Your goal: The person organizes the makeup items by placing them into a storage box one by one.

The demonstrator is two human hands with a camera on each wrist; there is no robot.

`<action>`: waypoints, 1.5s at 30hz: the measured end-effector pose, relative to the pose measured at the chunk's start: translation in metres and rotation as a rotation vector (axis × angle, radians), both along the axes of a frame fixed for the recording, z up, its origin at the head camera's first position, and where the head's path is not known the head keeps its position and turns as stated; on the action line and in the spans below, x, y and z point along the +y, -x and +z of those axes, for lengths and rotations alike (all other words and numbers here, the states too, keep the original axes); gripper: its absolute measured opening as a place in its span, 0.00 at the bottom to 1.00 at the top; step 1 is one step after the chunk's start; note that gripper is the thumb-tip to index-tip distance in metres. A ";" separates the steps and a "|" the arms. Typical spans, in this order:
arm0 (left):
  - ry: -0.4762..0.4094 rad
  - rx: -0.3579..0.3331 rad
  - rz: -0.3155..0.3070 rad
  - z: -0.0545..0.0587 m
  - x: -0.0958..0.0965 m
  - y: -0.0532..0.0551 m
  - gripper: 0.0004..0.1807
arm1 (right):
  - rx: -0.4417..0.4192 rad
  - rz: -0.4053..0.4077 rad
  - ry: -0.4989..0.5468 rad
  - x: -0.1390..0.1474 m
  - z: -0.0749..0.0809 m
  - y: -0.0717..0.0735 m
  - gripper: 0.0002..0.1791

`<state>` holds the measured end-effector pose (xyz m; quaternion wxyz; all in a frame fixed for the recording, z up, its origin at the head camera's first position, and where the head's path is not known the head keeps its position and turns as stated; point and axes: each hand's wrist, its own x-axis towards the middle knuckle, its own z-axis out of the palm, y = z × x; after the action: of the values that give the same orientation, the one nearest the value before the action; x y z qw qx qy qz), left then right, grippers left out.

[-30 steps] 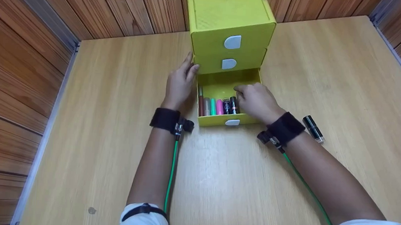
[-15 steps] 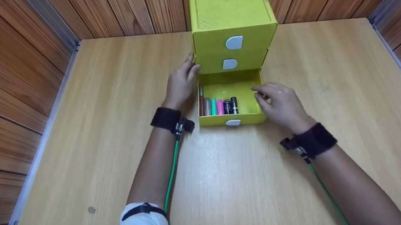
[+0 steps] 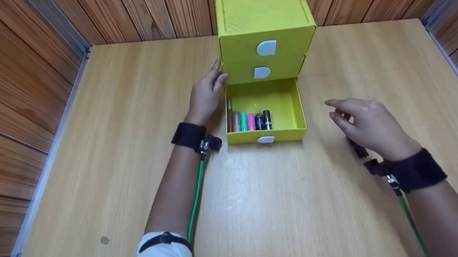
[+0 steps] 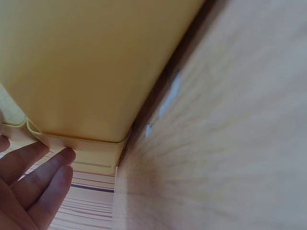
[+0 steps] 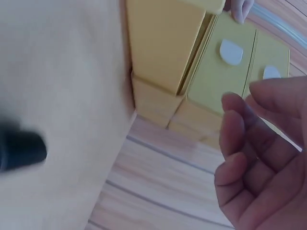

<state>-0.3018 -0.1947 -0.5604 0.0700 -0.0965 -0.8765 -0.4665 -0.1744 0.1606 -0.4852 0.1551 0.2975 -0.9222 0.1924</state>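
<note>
A yellow-green drawer box stands at the back of the table with its bottom drawer pulled out. Along the drawer's left front lie several slim tubes, among them a pink tube, a green tube and a black lipstick tube. My left hand rests with extended fingers against the box's left side; its fingertips touch the wall in the left wrist view. To the right of the drawer my right hand hovers with loosely bent fingers, holding nothing. Under it lies another black tube, partly hidden.
The wooden table extends in front of the box and to both sides. Wood-panelled walls border it at the back and sides. Green cables run along both forearms from the wrist cameras.
My right hand has drawn out of the drawer and moved right, over the black tube on the table. The left hand stays on the box's side, and the tubes in the drawer lie unchanged.
</note>
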 end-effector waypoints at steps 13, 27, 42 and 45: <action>-0.007 -0.002 0.005 0.000 -0.005 0.001 0.34 | -0.256 -0.177 -0.212 0.025 -0.008 -0.017 0.17; -0.020 0.006 0.002 0.001 -0.006 0.003 0.33 | -0.584 -0.320 -0.322 0.043 -0.022 -0.022 0.31; 0.012 -0.007 0.018 0.002 -0.010 0.000 0.33 | -0.669 -0.348 -0.262 0.040 -0.025 -0.019 0.29; 0.001 -0.005 0.017 0.001 -0.010 0.000 0.33 | -0.663 -0.345 -0.243 0.038 -0.023 -0.017 0.28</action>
<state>-0.3020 -0.2047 -0.5590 0.0718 -0.0879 -0.8776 -0.4657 -0.1577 0.1989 -0.5080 -0.1577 0.0759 -0.9748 0.1386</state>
